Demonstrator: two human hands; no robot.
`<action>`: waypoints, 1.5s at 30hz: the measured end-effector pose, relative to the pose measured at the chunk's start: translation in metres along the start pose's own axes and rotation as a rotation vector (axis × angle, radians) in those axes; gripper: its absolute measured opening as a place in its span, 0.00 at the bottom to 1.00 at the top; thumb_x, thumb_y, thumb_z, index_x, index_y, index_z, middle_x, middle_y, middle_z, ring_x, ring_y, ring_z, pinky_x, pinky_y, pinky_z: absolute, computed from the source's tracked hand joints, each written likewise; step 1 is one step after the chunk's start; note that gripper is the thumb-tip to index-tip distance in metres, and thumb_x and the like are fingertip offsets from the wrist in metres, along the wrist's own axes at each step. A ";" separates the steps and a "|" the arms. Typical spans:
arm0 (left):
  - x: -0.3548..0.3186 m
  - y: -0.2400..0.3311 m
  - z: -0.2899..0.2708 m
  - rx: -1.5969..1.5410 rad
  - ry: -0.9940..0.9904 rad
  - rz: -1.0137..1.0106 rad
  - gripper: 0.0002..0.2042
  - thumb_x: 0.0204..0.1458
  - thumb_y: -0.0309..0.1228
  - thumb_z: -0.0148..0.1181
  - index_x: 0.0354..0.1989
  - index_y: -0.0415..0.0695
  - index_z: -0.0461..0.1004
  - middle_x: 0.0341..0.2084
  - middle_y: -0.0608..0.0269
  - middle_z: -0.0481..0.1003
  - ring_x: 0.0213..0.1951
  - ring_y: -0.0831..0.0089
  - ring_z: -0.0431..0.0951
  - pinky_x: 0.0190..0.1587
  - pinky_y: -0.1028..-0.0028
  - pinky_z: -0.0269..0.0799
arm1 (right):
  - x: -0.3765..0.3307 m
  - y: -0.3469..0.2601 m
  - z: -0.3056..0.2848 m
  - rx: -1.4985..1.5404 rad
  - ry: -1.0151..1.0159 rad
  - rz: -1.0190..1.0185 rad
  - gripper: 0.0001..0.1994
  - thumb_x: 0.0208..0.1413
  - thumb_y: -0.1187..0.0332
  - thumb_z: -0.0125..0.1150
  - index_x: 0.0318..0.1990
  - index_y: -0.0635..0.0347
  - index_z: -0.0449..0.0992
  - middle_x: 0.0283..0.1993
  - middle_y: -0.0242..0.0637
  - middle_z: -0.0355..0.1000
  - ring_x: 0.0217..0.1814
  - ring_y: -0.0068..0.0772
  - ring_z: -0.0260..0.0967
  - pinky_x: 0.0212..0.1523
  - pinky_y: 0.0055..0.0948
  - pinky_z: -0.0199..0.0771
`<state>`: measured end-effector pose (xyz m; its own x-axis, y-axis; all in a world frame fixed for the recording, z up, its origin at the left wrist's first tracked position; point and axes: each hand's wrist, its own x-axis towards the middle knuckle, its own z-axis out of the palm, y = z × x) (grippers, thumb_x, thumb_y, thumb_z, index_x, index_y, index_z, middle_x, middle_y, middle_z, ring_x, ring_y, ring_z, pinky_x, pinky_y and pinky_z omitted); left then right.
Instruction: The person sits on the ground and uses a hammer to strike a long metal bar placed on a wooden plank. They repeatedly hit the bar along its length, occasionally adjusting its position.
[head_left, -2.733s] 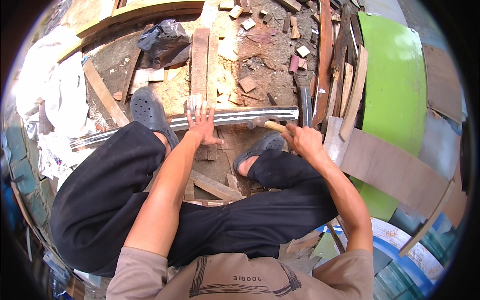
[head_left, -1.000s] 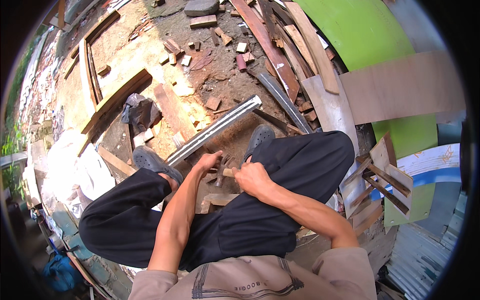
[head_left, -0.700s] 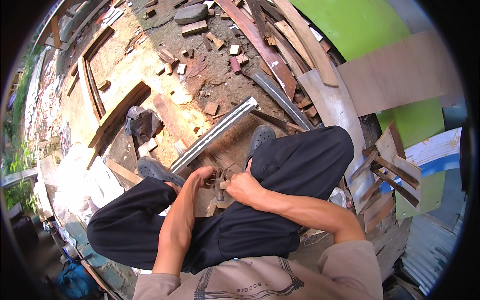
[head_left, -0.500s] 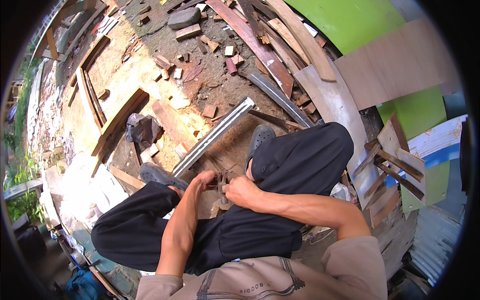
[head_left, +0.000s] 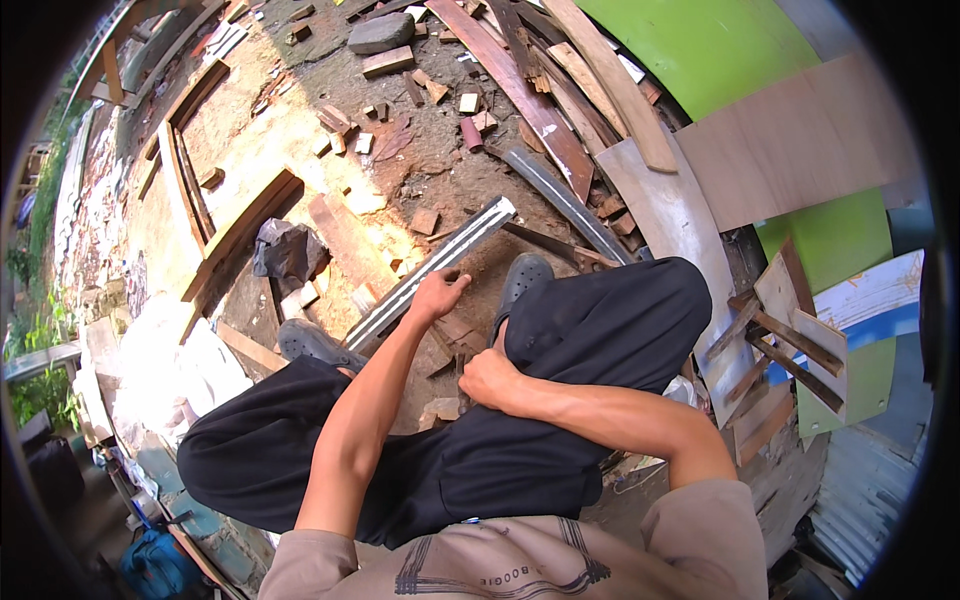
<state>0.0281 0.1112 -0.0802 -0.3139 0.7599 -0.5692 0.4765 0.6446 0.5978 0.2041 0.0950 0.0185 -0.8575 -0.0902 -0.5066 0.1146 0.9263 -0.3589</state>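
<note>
My left hand (head_left: 438,295) is raised in front of me beside a long grey metal channel (head_left: 430,275) with pale stripes. Its thumb and fingers are slightly apart, and I see nothing held between them. Closer to my body, my right hand (head_left: 488,379) is closed in a fist by my right shin. It holds what looks like a hammer (head_left: 463,372), mostly hidden by the fist, with a narrow dark part showing at its left side. Below the hands, between my legs, lie wood pieces (head_left: 440,408).
A dark crumpled bag (head_left: 287,250) and a wooden frame (head_left: 240,228) lie left of the channel. Wood offcuts (head_left: 388,62) litter the ground ahead. Long planks (head_left: 535,110) and green sheets (head_left: 700,45) are on the right, near nailed wood pieces (head_left: 790,340).
My left hand has moved forward, away from my right hand and the hammer, up to the metal channel. My right hand stays closed, shifted slightly right.
</note>
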 end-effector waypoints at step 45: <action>-0.059 -0.103 0.017 0.353 0.203 -0.241 0.47 0.53 0.46 0.60 0.74 0.43 0.36 0.73 0.48 0.39 0.74 0.53 0.38 0.73 0.58 0.36 | 0.046 0.074 -0.035 1.383 0.587 0.769 0.22 0.58 0.50 0.64 0.26 0.59 0.67 0.14 0.28 0.60 0.09 0.20 0.57 0.09 0.23 0.53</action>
<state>0.0113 -0.0015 -0.1174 -0.5871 0.6158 -0.5254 0.6095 0.7634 0.2136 0.1555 0.1723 -0.0047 -0.4185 0.6307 -0.6535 0.6145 -0.3333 -0.7151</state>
